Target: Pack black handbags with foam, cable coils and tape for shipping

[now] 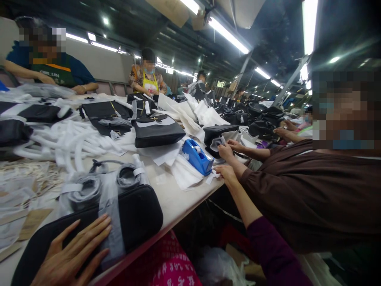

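My left hand [73, 254] lies flat with fingers spread on a black bag [139, 214] at the near table edge; a grey plastic film strip [111, 214] runs over the bag under my fingertips. My right hand [224, 172], on a purple-sleeved arm, reaches out to the blue tape dispenser [196, 157] and pinches a small white piece of tape [212, 175] beside it. The bag's handles [127, 174], wrapped in grey film, lie just behind it.
A co-worker in brown [312, 190] leans in on the right, both hands [230, 149] on a black bag [218, 133]. More black bags [156, 133], white wrapped handles [68, 143] and white paper sheets cover the long table [175, 202]. Other people sit across and further down it.
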A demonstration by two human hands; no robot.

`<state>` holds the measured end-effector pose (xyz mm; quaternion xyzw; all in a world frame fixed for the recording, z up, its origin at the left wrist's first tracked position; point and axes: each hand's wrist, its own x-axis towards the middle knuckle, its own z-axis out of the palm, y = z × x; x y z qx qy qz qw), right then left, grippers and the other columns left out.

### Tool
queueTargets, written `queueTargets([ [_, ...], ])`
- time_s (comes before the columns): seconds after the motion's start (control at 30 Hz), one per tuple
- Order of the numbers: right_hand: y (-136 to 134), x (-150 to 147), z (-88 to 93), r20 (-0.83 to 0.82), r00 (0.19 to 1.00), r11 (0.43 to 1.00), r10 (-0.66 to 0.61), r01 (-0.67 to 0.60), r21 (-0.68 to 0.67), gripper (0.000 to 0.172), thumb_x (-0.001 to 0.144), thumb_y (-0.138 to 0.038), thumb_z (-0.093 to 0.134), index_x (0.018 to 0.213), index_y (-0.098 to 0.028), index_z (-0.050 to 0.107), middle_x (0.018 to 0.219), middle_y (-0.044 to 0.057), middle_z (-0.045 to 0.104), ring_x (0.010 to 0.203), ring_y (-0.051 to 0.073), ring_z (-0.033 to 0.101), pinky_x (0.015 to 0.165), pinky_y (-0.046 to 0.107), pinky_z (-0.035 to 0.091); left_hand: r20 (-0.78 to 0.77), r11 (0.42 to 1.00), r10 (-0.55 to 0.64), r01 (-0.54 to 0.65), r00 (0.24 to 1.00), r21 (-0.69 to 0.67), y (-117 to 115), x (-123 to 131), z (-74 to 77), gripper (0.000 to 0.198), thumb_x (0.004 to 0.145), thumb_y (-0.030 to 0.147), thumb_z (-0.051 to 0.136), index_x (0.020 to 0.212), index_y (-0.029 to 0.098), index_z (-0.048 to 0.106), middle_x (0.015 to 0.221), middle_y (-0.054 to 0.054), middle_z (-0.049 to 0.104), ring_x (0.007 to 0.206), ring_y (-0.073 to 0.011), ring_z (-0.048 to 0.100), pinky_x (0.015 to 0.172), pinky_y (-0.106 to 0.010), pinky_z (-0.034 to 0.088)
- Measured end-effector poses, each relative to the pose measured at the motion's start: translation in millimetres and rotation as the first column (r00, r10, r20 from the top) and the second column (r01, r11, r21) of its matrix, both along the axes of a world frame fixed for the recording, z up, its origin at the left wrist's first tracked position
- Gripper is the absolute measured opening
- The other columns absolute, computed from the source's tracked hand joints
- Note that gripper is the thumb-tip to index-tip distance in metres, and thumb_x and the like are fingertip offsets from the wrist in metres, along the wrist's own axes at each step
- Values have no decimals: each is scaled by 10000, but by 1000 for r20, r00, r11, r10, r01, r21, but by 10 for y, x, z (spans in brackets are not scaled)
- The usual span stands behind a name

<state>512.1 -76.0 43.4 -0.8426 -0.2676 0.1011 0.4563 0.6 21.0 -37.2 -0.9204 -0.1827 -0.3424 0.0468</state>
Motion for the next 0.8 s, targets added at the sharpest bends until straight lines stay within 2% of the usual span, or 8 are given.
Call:
queueTargets([
  [0.13, -85, -238, 330, 265, 964, 991, 21, 15, -136, 182, 559, -46, 614, 439, -169, 555, 569, 105, 605, 806, 286, 611, 687, 335, 409, -77, 999, 3, 1, 997, 54, -79, 27, 113, 448, 836, 322, 589, 1276, 251, 537, 1310, -63, 608, 1153, -251, 602, 1154, -490, 196],
  [0.23, -43, -704, 676, 422, 861, 945, 282, -173, -279, 184, 579, -8, 591, 489, -168, 577, 713, 130, 643, 936, 285, 575, 734, 330, 370, -109, 999, 35, -37, 993, -14, -200, 31, 234, 412, 861, 293, 582, 1264, 221, 539, 1323, -75, 596, 1225, -243, 551, 1146, -482, 201],
  [0.33, 198, -1414, 1023, 495, 235, 546, 836, -435, -716, 190, 601, 8, 576, 516, -161, 595, 669, 96, 620, 826, 227, 565, 655, 301, 326, -126, 991, 46, -61, 991, -116, -303, 43, 332, 339, 902, 249, 529, 1237, 194, 547, 1336, -99, 581, 1273, -232, 506, 1145, -495, 187],
  [0.4, 405, -1967, 1195, 311, -132, 199, 941, -528, -826, 199, 628, 10, 563, 619, -164, 658, 707, 66, 639, 773, 178, 561, 627, 274, 313, -138, 980, 56, -81, 989, -184, -342, 51, 367, 321, 918, 246, 507, 1232, 188, 549, 1336, -103, 579, 1295, -231, 482, 1148, -505, 173],
  [0.47, 606, -2505, 1268, 146, -359, -83, 922, -552, -830, 183, 679, -37, 572, 686, -175, 692, 703, 45, 652, 743, 154, 561, 607, 253, 310, -135, 969, 56, -86, 989, -229, -366, 53, 387, 309, 925, 255, 502, 1223, 191, 554, 1327, -102, 585, 1301, -234, 475, 1150, -517, 163],
  [0.53, 797, -2943, 1229, 47, -480, -233, 876, -506, -830, 176, 703, -71, 568, 730, -165, 713, 720, 52, 668, 700, 145, 558, 574, 248, 297, -119, 966, 56, -84, 991, -246, -377, 52, 393, 302, 925, 265, 503, 1214, 192, 556, 1310, -102, 596, 1289, -239, 485, 1149, -529, 158],
  [0.63, 1074, -3326, 1044, -39, -520, -291, 853, -412, -864, 193, 705, -80, 553, 768, -136, 726, 739, 76, 685, 646, 145, 557, 534, 249, 281, -104, 965, 62, -86, 993, -249, -375, 46, 378, 300, 922, 273, 509, 1207, 185, 545, 1286, -100, 609, 1264, -239, 505, 1149, -535, 153],
  [0.8, 1369, -3464, 777, -33, -520, -250, 853, -353, -902, 207, 766, -134, 558, 871, -126, 737, 807, 106, 715, 700, 181, 612, 585, 259, 332, -89, 955, 95, -116, 992, -275, -353, 51, 339, 391, 889, 272, 549, 1258, 163, 473, 1319, -136, 562, 1251, -246, 500, 1150, -534, 178],
])
